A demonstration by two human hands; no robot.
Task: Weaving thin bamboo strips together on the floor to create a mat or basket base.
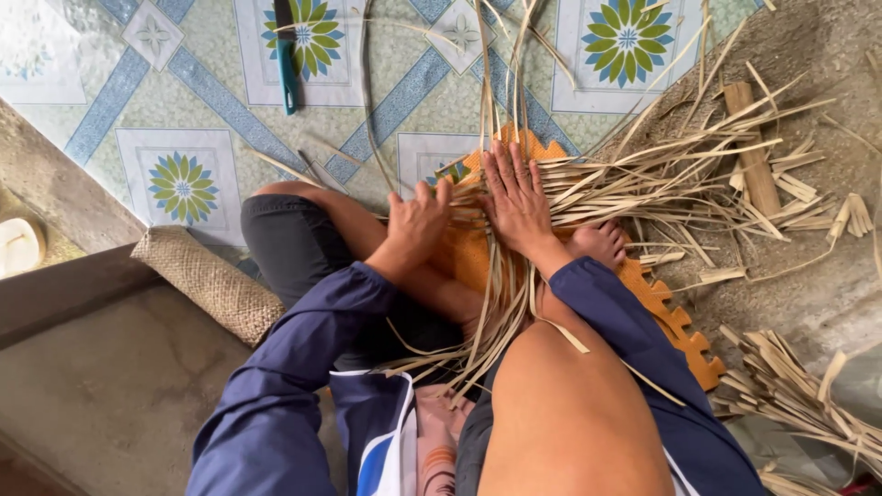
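Observation:
I sit cross-legged on an orange foam mat (675,321) with a spread of pale dried leaf strips (643,179) over my legs. My right hand (516,204) lies flat, fingers apart, pressing the strips down near my bare foot (599,243). Just left of it, my left hand (418,220) is curled, fingertips pinching strips at the edge of the weave. Long loose strips (496,73) run away from both hands over the patterned floor.
A rolled woven mat (211,280) lies by my left knee. A teal-handled knife (287,60) rests on the tiled floor (175,110) at the back. A wooden block (751,152) sits among cut strips at right; more scraps (790,386) pile at lower right.

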